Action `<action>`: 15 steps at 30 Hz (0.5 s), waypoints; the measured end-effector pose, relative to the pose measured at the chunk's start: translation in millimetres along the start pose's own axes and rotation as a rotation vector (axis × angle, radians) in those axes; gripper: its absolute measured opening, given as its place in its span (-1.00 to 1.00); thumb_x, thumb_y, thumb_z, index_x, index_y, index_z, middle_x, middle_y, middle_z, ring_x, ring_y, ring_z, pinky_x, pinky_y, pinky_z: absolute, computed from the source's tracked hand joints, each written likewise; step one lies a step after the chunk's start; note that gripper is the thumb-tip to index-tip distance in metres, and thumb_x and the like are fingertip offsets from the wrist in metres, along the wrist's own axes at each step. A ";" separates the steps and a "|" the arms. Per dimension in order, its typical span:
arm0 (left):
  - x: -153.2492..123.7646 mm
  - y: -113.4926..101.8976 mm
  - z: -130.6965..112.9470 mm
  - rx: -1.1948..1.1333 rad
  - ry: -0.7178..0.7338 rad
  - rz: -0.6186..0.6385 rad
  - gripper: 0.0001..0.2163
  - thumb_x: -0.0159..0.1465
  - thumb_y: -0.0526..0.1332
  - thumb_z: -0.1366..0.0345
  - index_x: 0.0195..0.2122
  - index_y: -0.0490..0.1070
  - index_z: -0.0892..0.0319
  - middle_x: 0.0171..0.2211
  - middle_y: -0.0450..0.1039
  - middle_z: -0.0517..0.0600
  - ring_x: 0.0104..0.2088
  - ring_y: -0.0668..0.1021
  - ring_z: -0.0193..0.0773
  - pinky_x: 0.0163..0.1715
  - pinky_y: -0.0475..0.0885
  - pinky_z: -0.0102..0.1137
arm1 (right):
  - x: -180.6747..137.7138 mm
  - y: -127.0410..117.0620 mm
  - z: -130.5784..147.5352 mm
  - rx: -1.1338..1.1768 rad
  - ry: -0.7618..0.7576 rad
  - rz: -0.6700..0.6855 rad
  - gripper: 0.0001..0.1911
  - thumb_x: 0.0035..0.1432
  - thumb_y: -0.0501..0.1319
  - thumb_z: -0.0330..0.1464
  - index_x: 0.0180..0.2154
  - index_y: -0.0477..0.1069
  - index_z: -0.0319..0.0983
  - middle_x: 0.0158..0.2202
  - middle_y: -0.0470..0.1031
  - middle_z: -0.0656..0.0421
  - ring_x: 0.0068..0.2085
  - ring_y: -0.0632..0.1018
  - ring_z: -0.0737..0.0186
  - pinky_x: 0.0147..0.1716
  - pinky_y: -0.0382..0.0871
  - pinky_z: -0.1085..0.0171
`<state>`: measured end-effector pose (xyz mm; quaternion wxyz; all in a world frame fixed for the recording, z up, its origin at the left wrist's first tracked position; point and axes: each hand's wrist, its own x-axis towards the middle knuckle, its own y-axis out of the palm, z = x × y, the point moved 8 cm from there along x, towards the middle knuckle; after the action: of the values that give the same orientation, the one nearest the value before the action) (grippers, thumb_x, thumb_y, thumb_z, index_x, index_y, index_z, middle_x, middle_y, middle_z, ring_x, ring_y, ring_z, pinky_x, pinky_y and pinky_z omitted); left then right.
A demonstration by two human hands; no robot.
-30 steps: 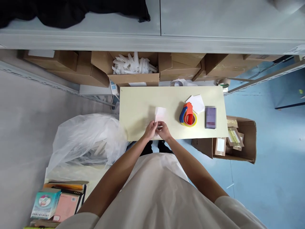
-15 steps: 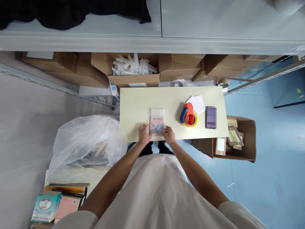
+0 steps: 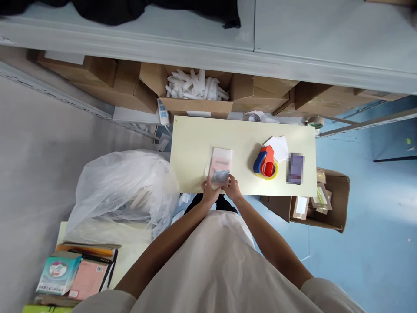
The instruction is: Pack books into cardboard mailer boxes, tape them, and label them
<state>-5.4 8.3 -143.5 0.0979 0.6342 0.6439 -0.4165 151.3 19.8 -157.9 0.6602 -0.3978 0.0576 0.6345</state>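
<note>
A flat pink-and-white packet (image 3: 221,164) with a dark picture near its lower end lies on the pale tabletop (image 3: 192,134), seemingly in a translucent sleeve. At its lower left corner, my left hand (image 3: 210,191) pinches the edge, thumb toward the middle. My right hand (image 3: 232,188) grips the lower right corner with bent fingers. The two hands almost meet at the packet's bottom edge. Right of them stands a red and blue tape dispenser (image 3: 267,161) with a yellowish roll, beside white cards (image 3: 279,148) and a blurred purple item (image 3: 296,168).
An open cardboard box (image 3: 195,105) of white rolled pieces stands behind the table, under a grey shelf (image 3: 195,52). A large clear plastic bag (image 3: 120,174) is at left, near books (image 3: 89,278). On the right, a carton (image 3: 340,200) holds small packages.
My left hand has moved inward along the packet's bottom edge, closer to my right hand. The packet is now slightly tilted. The whole view has turned a little.
</note>
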 end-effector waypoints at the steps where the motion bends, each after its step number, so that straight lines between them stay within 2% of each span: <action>1: 3.2 -0.9 -3.3 -0.020 0.015 -0.009 -0.40 0.05 0.21 0.33 0.15 0.10 0.16 0.04 0.22 0.17 0.17 0.24 -0.04 0.05 0.27 -0.22 | 2.8 2.3 5.3 -0.008 -0.015 -0.008 -0.33 -0.14 0.21 -0.40 0.10 0.21 -0.18 -0.08 0.35 0.03 -0.13 0.48 0.11 -0.15 0.42 0.09; 4: 17.9 -13.0 -8.5 -0.085 0.004 -0.062 -0.40 0.04 0.22 0.36 0.15 0.11 0.15 0.01 0.25 0.15 0.12 0.29 -0.06 0.01 0.30 -0.26 | 16.5 13.3 27.5 -0.020 -0.058 -0.004 -0.30 -0.17 0.19 -0.46 0.10 0.22 -0.16 -0.09 0.37 0.06 -0.16 0.49 0.13 -0.17 0.43 0.10; 6: 32.0 -28.9 -9.7 -0.119 -0.021 -0.101 -0.37 0.04 0.22 0.37 0.16 0.09 0.16 0.04 0.23 0.15 0.11 0.32 -0.07 0.00 0.31 -0.29 | 29.1 25.4 46.5 -0.032 -0.086 0.028 -0.29 -0.18 0.19 -0.47 0.11 0.22 -0.16 -0.09 0.37 0.06 -0.19 0.50 0.15 -0.20 0.44 0.12; 10: 69.1 -76.6 -17.4 -0.113 0.017 -0.205 -0.43 0.06 0.22 0.35 0.13 0.15 0.18 0.05 0.24 0.15 0.13 0.30 -0.07 0.04 0.27 -0.29 | 58.1 56.2 92.6 -0.038 -0.165 0.078 -0.28 -0.17 0.19 -0.48 0.13 0.22 -0.17 -0.09 0.39 0.06 -0.20 0.49 0.18 -0.18 0.44 0.14; 15: 117.7 -126.2 -28.4 -0.161 0.117 -0.284 -0.53 0.10 0.20 0.38 0.07 0.22 0.18 0.05 0.30 0.14 0.14 0.30 -0.08 0.09 0.24 -0.26 | 89.2 91.6 143.4 0.111 -0.212 0.130 -0.24 -0.14 0.17 -0.51 0.18 0.15 -0.18 0.06 0.34 0.00 -0.06 0.48 0.15 -0.14 0.45 0.17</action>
<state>-128.2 132.8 -150.5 0.0512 0.5502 0.7629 -0.3356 25.6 165.1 -154.1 0.6411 -0.2868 0.0483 0.7102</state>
